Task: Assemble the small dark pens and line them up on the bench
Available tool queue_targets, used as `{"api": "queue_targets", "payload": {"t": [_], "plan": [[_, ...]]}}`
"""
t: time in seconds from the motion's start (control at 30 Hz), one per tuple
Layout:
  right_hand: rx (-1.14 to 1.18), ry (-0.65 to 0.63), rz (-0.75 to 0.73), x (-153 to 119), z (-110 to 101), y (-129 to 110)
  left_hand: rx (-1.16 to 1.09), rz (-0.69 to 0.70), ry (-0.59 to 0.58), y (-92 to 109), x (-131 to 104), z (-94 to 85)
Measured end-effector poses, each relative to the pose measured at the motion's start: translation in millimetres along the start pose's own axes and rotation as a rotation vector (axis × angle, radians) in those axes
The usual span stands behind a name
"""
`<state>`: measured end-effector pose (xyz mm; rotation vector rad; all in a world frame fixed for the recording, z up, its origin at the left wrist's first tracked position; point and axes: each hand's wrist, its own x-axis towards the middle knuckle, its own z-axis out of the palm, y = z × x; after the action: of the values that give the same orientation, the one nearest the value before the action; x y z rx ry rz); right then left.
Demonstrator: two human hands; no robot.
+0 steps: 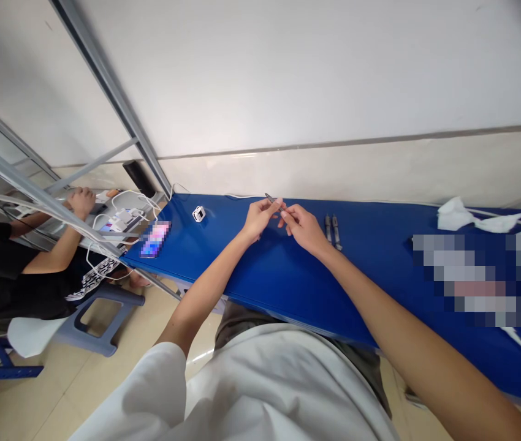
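Over the blue tabletop (283, 282), my left hand (258, 219) is closed on a dark, slim pen (269, 198), with its pointed end sticking out beyond the thumb. My right hand (305, 228) pinches the same pen from the other side, so the two hands nearly meet. Fingers cover most of the pen's length. Just right of my right hand, two similar pens (333, 229) lie side by side on the tabletop. A small white and black device (198, 213) sits further left.
A lit phone (155, 239) lies at the table's left end, beside a metal frame post (148, 156). White tissue (456, 214) and a white cable are at the right. Another person (49, 251) sits at the left, near a grey stool (99, 318).
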<state>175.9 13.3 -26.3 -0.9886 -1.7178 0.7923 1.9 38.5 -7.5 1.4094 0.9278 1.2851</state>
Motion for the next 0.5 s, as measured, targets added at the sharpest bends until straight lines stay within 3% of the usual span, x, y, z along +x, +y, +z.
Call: {"api": "queue_targets", "payload": {"t": [0.2, 0.5], "plan": [[-0.032, -0.031, 0.007, -2, -2, -6, 0.009, 0.008, 0.0, 2, -1, 1.1], [-0.022, 0.103, 0.019, 3, 2, 9, 0.014, 0.021, 0.025, -1, -1, 1.7]]}}
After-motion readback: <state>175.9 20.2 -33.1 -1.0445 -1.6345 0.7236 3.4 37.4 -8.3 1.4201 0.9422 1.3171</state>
